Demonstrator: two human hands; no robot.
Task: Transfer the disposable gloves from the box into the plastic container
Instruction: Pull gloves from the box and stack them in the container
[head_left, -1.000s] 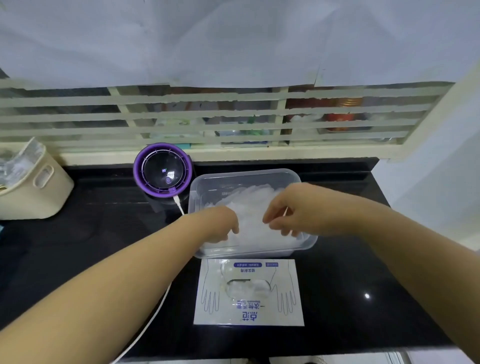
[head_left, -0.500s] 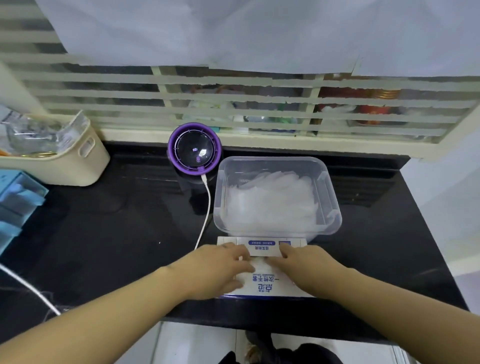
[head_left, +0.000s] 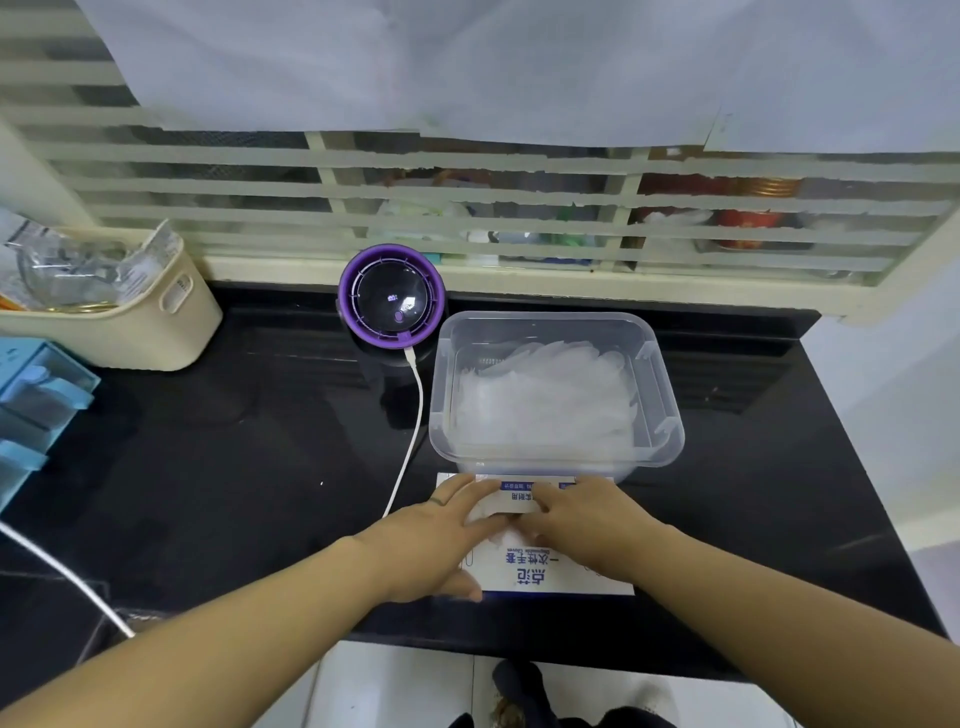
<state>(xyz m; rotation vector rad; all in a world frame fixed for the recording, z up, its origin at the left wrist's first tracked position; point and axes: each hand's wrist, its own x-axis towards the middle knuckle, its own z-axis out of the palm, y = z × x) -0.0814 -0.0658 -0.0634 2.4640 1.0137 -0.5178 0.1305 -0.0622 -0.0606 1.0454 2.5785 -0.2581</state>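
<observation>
Left hand (head_left: 441, 540), right hand (head_left: 582, 519) shifted inward on box (head_left: 545, 571) | left flat, right's grip unclear | container (head_left: 670, 410) just behind, cable (head_left: 415, 410) left

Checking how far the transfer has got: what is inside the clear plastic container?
A loose pile of translucent disposable gloves lies in the plastic container. Its floor under them is covered, so nothing beneath shows.

A thin dark ring (head_left: 439, 501) sits on the left grip (head_left: 436, 543).

Clear plastic container (head_left: 670, 410) — glossy black counter (head_left: 234, 467).
</observation>
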